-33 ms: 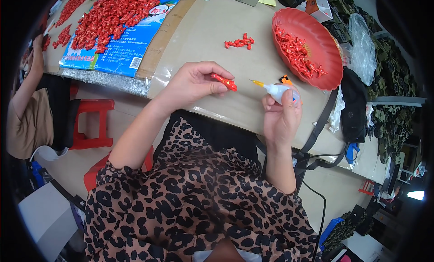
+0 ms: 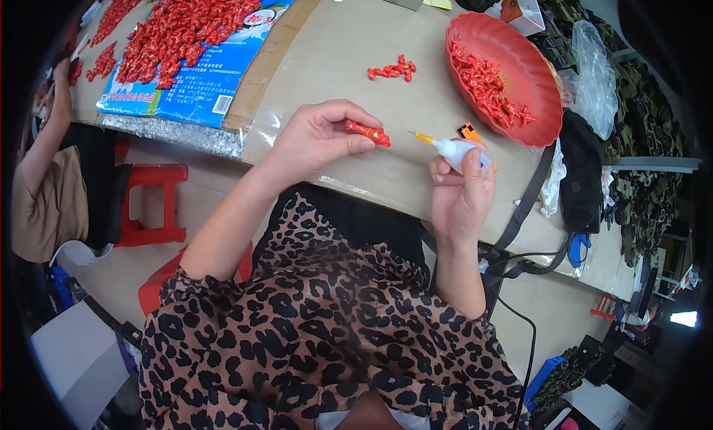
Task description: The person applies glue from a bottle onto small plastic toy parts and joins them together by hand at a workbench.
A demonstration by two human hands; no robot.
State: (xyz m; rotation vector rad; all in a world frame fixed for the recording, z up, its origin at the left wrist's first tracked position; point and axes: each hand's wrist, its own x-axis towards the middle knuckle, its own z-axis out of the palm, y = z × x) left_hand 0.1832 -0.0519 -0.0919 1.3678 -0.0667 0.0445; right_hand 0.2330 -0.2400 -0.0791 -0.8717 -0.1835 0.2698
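Above the worktop [image 2: 349,40], the fingers of the left hand [image 2: 316,139] pinch a glossy red piece [image 2: 376,136] – its long axis slants, free end pointing right and slightly toward the wearer. The fingers of the right hand [image 2: 460,196] grip a translucent bottle [image 2: 451,151], its needle leftward, apart from the piece. Both poses nearly match the earlier frame – beyond sits a scalloped red bowl [image 2: 536,85].

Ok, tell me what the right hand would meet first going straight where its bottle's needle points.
Likely the left hand, around the index fingertip, close to the glossy red piece it pinches; depth is unclear.
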